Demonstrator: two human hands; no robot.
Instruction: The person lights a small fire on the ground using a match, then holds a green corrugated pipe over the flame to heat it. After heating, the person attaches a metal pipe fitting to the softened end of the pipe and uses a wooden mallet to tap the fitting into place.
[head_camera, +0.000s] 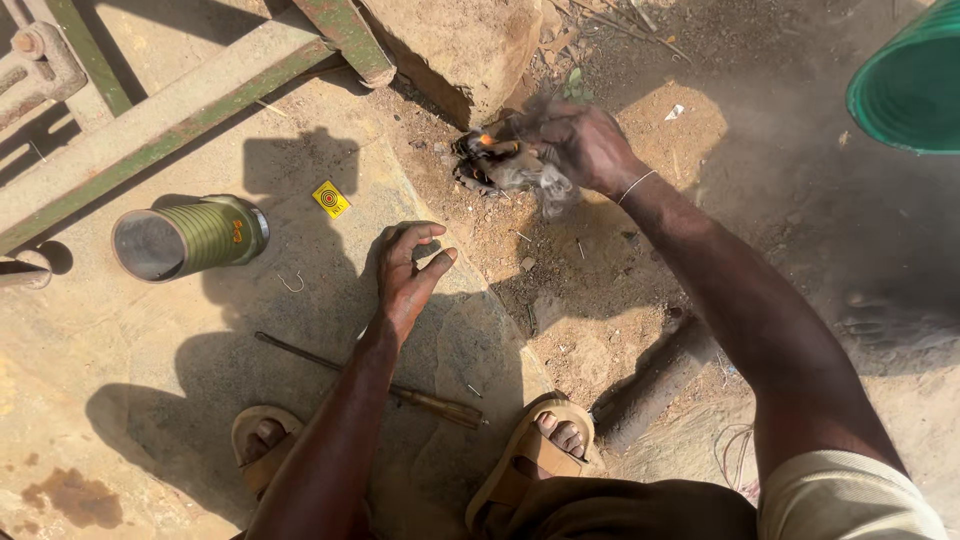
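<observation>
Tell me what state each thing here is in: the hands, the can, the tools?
Right hand: gripping a grey bundle, blurred.
Left hand: empty, fingers curled, above the slab.
Can: on its side, open.
Rod tool: flat on the slab.
Yellow box: flat on the slab.

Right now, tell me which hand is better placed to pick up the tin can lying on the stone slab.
Probably the left hand: it hangs empty and open over the slab, on the same side as the tin can. The right hand is farther off, gripping a grey bundle.
</observation>
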